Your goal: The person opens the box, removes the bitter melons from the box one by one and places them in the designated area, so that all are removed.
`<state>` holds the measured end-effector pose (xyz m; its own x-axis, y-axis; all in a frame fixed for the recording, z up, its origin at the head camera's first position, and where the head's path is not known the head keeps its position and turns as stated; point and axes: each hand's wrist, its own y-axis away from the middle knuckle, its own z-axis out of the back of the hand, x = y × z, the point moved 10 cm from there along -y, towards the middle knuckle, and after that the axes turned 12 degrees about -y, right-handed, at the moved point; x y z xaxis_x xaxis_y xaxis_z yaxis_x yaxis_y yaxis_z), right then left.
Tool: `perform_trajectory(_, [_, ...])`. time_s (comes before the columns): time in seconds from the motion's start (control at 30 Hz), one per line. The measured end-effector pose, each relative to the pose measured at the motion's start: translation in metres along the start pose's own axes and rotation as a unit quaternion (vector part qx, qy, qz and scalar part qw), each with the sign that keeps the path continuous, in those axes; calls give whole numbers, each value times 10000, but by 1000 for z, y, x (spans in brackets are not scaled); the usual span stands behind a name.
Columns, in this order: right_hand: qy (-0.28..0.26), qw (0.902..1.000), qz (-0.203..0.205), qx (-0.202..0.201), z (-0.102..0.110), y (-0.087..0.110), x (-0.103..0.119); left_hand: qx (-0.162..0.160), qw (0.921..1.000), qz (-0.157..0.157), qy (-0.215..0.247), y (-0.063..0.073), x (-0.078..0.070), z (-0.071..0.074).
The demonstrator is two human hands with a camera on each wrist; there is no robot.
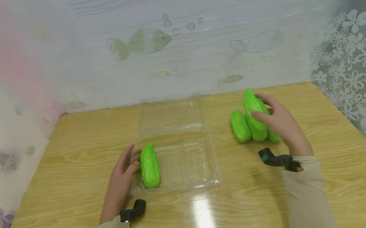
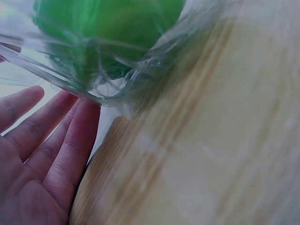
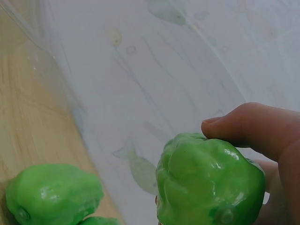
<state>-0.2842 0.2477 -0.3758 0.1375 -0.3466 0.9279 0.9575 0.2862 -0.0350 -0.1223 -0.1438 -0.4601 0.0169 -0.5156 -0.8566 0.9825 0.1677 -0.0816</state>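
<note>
My right hand (image 1: 280,124) grips a glossy green bitter gourd (image 1: 252,107), thumb on one side and fingers on the other. In the right wrist view the bumpy end of the held gourd (image 3: 211,180) faces the camera. Several more bitter gourds (image 1: 240,126) lie beside and below it, partly covered by the hand. Another bitter gourd (image 1: 149,166) lies lengthwise at the left end of a clear plastic clamshell box (image 1: 198,184). At that box's left wall is my left hand (image 1: 121,178), its fingers (image 2: 75,140) extended against the plastic in the left wrist view.
The box's lid (image 1: 170,114) is folded back toward the wall and lies flat on the wooden table (image 1: 242,209). A fish-patterned curtain (image 1: 146,67) closes off the back, with flowered sheets (image 1: 358,56) at the sides. Both wrists wear small black camera mounts (image 1: 274,159).
</note>
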Motion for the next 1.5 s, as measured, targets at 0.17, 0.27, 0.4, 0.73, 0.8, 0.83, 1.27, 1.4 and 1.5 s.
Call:
perform_trajectory(0.17, [-112,9998,-87,-101,7,0,-6,-16,10000,79,-54,-1,2,0])
perform_trajectory(0.27, [-174,9996,-125,-155,11,0,-9,-9,10000,79,-37,-3,3,0])
perform_trajectory(0.4, [-200,9994,-142,-224,14,-1,-12,25,10000,57,48,-4,3,0])
perform_trajectory(0.73, [-309,9982,-179,-478,22,-3,-24,78,9998,76,135,-1,-20,3])
perform_trajectory(0.8, [-354,9979,-197,-509,24,-4,-27,75,9999,54,114,-3,-12,2])
perform_trajectory(0.83, [-369,9976,-213,-547,25,-4,-29,73,9999,53,113,-5,-7,2])
perform_trajectory(1.27, [-531,9891,-512,-1274,44,-4,-47,22,9999,63,75,-12,9,1])
perform_trajectory(1.4, [-617,9845,-572,-1536,48,-3,-52,40,9999,68,79,-14,9,1])
perform_trajectory(1.5, [-689,9812,-599,-1703,51,-3,-56,41,10000,58,59,-15,10,2])
